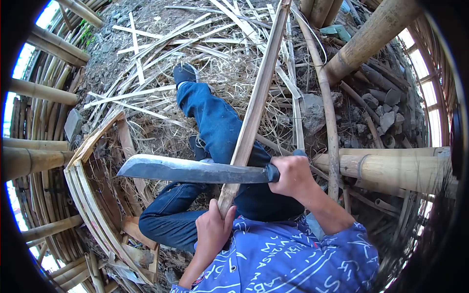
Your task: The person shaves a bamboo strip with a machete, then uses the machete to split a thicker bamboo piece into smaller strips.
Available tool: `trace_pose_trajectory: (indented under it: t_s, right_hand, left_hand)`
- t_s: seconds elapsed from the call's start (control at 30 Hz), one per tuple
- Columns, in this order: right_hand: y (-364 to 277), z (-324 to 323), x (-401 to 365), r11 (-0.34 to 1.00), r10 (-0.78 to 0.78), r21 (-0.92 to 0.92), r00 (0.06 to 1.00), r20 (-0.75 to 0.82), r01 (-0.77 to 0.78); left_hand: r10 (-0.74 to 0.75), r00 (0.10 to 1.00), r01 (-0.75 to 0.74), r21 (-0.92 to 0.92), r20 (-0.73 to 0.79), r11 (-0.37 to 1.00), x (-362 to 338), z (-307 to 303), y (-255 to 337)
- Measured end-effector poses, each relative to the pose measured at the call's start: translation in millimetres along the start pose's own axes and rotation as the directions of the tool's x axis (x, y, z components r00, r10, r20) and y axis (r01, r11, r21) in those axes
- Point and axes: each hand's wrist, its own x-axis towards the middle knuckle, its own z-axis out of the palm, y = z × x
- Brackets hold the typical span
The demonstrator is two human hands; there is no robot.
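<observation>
My left hand (213,225) is closed around the near end of a long split bamboo strip (259,93), which slants up and away over my legs. In my right hand (294,177) is the black handle of a machete (195,171). Its broad grey blade points left and lies across the bamboo strip in this view, a little beyond my left hand. The blade's rounded tip is over the ground to the left of my knee. My legs in blue jeans (215,122) are bent beneath both things.
Thin bamboo slivers (195,44) and curled shavings (229,73) litter the ground ahead. A wooden crate frame (93,195) stands on the left. Bamboo poles (386,168) project from the right, with broken stones (388,117) behind them. A thin pole (325,97) leans nearby.
</observation>
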Motion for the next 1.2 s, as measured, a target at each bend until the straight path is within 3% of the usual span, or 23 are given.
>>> trace_pose_trajectory:
  t_s: [0.27,0.7,0.87,0.9,1.0,1.17,1.2]
  right_hand:
    - [9,0,12,0.992,-0.087,-0.094,0.995,-0.053,0.082]
    - [9,-6,17,0.989,-0.093,-0.121,0.994,-0.056,0.086]
    - [41,-24,39,0.963,0.117,-0.223,0.981,-0.158,-0.151]
    - [57,-28,49,0.949,0.232,-0.185,0.962,-0.144,-0.256]
    - [79,-39,69,0.938,0.275,-0.150,0.934,-0.230,-0.313]
    - [83,-54,93,0.922,0.226,-0.245,0.929,-0.293,-0.301]
    - [90,-61,103,0.901,0.298,-0.241,0.917,-0.263,-0.362]
  left_hand:
    - [-0.066,0.996,0.069,-0.065,0.055,0.995,0,-1,4]
    - [-0.090,0.995,0.092,-0.041,0.044,0.995,-2,-3,6]
    - [-0.094,0.994,0.095,-0.021,0.052,0.995,-12,-3,0]
    - [-0.097,0.994,0.098,-0.016,0.058,0.995,-14,-3,0]
    - [-0.098,0.993,0.099,-0.019,0.065,0.995,-13,-6,4]
    - [-0.092,0.994,0.094,-0.034,0.058,0.995,-19,2,-8]
    - [-0.085,0.994,0.085,0.007,0.061,0.996,-21,2,-11]
